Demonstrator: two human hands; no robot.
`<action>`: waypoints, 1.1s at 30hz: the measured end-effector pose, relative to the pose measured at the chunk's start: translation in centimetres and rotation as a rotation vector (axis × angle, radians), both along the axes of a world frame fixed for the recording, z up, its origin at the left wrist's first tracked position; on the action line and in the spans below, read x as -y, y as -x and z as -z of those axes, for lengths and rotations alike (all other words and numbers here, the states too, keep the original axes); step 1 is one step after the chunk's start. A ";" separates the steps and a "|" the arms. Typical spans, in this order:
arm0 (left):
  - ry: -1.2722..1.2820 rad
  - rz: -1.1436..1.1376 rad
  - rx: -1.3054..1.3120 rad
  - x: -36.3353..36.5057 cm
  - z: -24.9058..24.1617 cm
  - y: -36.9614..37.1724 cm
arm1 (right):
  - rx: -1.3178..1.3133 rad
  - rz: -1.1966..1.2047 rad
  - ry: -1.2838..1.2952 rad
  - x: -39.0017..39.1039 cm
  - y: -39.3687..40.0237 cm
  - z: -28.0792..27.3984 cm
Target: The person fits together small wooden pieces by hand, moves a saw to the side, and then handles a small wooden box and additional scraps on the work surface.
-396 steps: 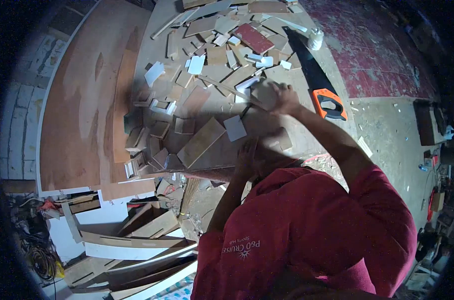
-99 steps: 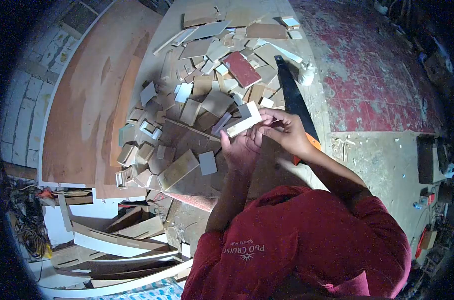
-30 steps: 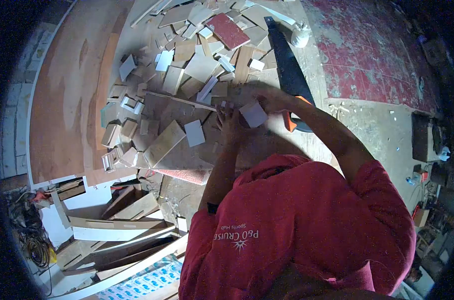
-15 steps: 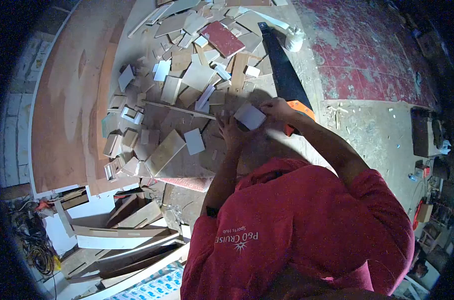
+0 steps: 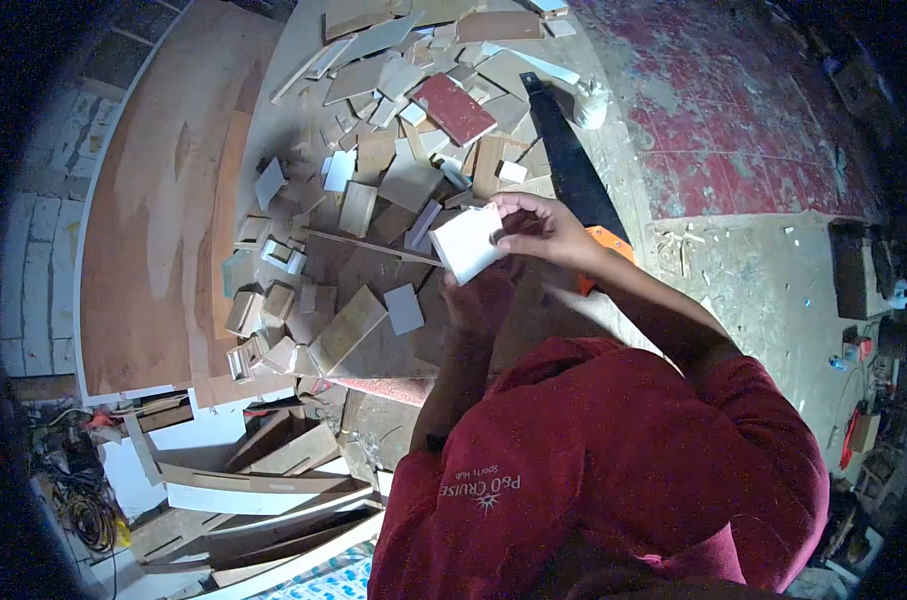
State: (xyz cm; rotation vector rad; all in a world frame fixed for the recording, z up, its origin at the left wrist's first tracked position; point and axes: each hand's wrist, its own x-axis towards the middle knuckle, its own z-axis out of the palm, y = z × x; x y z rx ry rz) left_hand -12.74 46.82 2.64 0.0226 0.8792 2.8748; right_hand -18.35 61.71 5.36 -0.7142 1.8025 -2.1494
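A square piece of white-faced board [image 5: 467,245] is raised above the worktable, tilted so that its bright face shows. My right hand [image 5: 546,232] pinches its right edge, thumb in front and fingers along the top corner. From below, my left hand [image 5: 480,300] supports the lower edge; it lies in shadow and its fingers are partly hidden behind the piece. A handsaw with a black blade [image 5: 574,150] and orange handle [image 5: 608,240] rests just beyond my right hand. Left of the held piece, a thin wood strip [image 5: 369,245] lies among offcuts.
Many wood offcuts cover the table, including a red board [image 5: 454,108] and a pale block [image 5: 349,330]. A white bottle [image 5: 592,105] stands near the saw tip. Long plywood sheets [image 5: 154,230] lie at left. Wooden parts [image 5: 254,480] and coiled cables [image 5: 94,515] sit below left.
The white-faced piece has come up and left off the table area, tilting so its face catches the light. My right hand has moved up with it; my left hand has shifted beneath it.
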 end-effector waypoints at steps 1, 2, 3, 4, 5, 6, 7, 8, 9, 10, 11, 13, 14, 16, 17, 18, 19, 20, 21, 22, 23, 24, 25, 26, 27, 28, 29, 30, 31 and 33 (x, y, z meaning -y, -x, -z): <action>-0.021 0.059 -0.069 0.2 1.0 0.5 | 0.046 0.012 0.042 0.3 -0.2 -0.7; -0.042 0.117 -0.138 0.2 1.4 0.9 | 0.041 0.015 0.042 0.3 -0.2 -0.8; -0.042 0.121 -0.142 0.1 1.8 1.2 | 0.040 0.017 0.015 0.3 -0.1 -0.8; -0.092 0.131 -0.215 0.0 2.2 1.5 | 0.040 0.018 -0.012 0.2 0.0 -0.8; -0.143 0.140 -0.287 -0.1 2.6 1.8 | 0.014 0.029 0.014 0.3 -0.1 -1.0; -0.144 0.141 -0.290 4.5 8.3 -1.2 | 0.011 0.030 0.014 0.2 0.2 -0.7; -0.025 0.075 -0.258 6.5 14.2 -1.7 | 0.079 -0.033 0.038 0.0 0.7 -0.1; 0.094 0.009 -0.221 3.8 20.5 5.7 | 0.150 -0.097 0.061 -0.1 0.9 0.2; 0.509 0.141 -0.047 3.7 7.4 1.1 | 0.323 -0.042 0.040 -0.2 0.7 0.0; 0.599 0.210 -0.043 3.2 2.0 0.4 | 0.473 -0.097 0.118 -0.7 1.4 1.7; 0.875 0.107 -0.034 3.7 3.2 0.4 | 0.535 -0.086 0.071 -1.3 1.9 2.4; 1.148 0.001 -0.003 4.3 6.6 -0.1 | 0.615 -0.062 -0.031 -1.8 2.2 4.3; 1.397 -0.112 -0.096 4.3 8.2 -0.1 | 0.617 -0.071 -0.034 -1.4 2.1 5.8; 1.649 -0.223 -0.181 4.3 10.4 -0.2 | 0.326 -0.021 -0.165 -0.3 0.9 8.4; 1.879 -0.231 -0.251 4.1 10.3 -0.3 | 0.459 -0.062 -0.142 -0.6 -0.4 5.1; 2.107 -0.236 -0.328 3.7 10.1 -0.4 | 0.464 -0.067 -0.143 -0.4 -0.4 5.9; 2.107 -0.234 -0.322 3.3 9.9 -0.9 | 0.335 -0.046 -0.364 -0.4 -0.2 7.4; 2.155 -0.117 -0.205 1.8 5.9 -1.6 | 0.204 -0.026 -0.584 -0.3 -0.4 8.9; 2.195 -0.005 -0.092 1.0 3.6 -1.8 | 0.107 0.067 -0.626 -0.1 -0.9 10.3; 2.193 -0.007 -0.091 1.2 4.7 -1.6 | 0.106 0.066 -0.628 0.0 -0.8 11.3; 2.241 -0.119 -0.188 1.9 6.8 -1.4 | 0.006 0.101 -0.720 0.1 -0.8 12.1; 2.282 -0.235 -0.285 2.3 7.5 -1.1 | -0.098 0.135 -0.810 0.2 -0.7 12.3; 2.282 -0.238 -0.281 2.6 8.3 -0.7 | -0.100 0.132 -0.811 0.3 -0.7 12.5; 2.241 -0.171 -0.236 2.8 8.4 -0.2 | -0.181 0.186 -0.822 0.3 -0.8 12.4; 2.198 -0.107 -0.195 3.1 8.8 0.5 | -0.264 0.241 -0.831 0.3 -0.9 12.4; 2.198 -0.107 -0.195 3.6 10.1 1.3 | -0.263 0.240 -0.832 0.2 -0.9 12.3; 2.225 -0.135 -0.376 4.4 12.6 2.3 | -0.157 0.189 -0.832 0.1 -0.8 12.2; 2.244 -0.163 -0.560 4.5 12.6 2.8 | -0.051 0.137 -0.830 0.1 -0.9 11.5; 2.244 -0.165 -0.561 4.6 12.5 2.8 | -0.052 0.138 -0.830 -0.4 -0.9 10.8; 1.773 0.011 0.152 3.7 8.2 2.9 | 0.211 0.064 -0.789 -1.3 -1.1 7.6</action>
